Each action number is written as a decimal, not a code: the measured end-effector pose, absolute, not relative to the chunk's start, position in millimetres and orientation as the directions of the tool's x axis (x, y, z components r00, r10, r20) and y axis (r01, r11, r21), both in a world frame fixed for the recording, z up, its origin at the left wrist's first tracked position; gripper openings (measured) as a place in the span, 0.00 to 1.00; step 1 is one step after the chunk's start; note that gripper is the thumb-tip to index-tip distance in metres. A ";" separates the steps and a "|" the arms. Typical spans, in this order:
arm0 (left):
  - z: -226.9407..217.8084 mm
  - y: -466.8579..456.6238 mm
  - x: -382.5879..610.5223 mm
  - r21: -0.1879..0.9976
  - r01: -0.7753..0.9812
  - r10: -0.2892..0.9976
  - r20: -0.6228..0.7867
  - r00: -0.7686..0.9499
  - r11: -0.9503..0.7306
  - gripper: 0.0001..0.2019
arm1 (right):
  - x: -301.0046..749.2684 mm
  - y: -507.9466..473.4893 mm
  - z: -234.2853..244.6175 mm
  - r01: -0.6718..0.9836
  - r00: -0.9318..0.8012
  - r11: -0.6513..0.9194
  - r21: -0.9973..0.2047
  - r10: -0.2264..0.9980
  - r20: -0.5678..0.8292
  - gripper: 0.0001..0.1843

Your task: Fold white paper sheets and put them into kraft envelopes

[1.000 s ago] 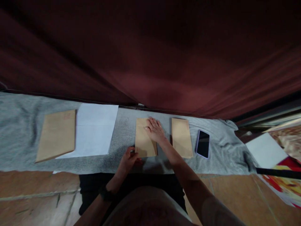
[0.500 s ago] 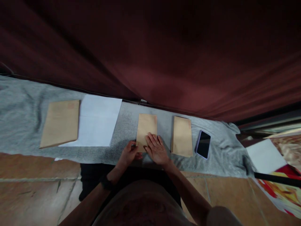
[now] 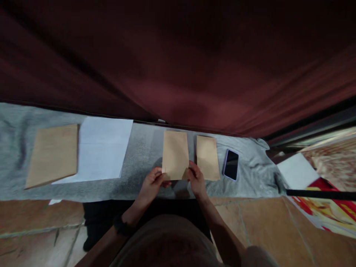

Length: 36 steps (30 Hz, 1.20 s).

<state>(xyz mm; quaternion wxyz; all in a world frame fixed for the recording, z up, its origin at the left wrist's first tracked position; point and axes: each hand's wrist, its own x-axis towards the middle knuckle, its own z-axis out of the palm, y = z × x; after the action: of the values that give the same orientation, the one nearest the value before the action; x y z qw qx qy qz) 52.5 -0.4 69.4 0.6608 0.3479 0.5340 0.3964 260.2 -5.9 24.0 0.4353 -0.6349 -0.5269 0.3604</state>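
Observation:
Between my two hands is a brown paper envelope, its near edge raised a little off the grey cloth. My left hand pinches its lower left corner, thumb on top. At the lower right corner my right hand grips the same envelope, fingers closed on its edge. A stack of brown envelopes lies just right of my right hand. Farther left, another pile of brown envelopes overlaps some white paper sheets.
A phone in a lilac case lies right of the envelope stack. The grey cloth covers a long narrow surface, with a dark red curtain along its far side. A black bar and a colourful printed box are at the far right.
My right hand, which lay flat on the envelope, has moved to its lower right corner and closed on it. The envelope's near edge has come up. My view has shifted slightly right.

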 end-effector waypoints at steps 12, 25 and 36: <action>52.6 29.5 171.7 0.938 0.038 0.888 -0.340 0.310 0.346 0.06 | 364.2 -13.6 44.4 0.458 0.531 -0.197 -0.867 0.843 0.089 0.26; 41.6 37.1 193.0 0.914 0.325 0.906 -0.335 0.259 0.245 0.10 | 378.0 -21.5 27.8 0.799 0.465 -0.301 -0.521 0.858 0.218 0.23; 42.9 34.5 198.9 0.849 0.498 0.921 -0.320 0.222 0.175 0.20 | 381.5 -24.0 25.1 0.827 0.447 -0.341 -0.447 0.881 0.153 0.22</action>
<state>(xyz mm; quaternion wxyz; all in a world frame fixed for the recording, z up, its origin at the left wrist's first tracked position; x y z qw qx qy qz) 198.9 34.5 42.9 0.4941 0.6057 0.5858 0.2140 381.5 -24.0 25.1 0.2367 -0.8169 -0.5228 0.0575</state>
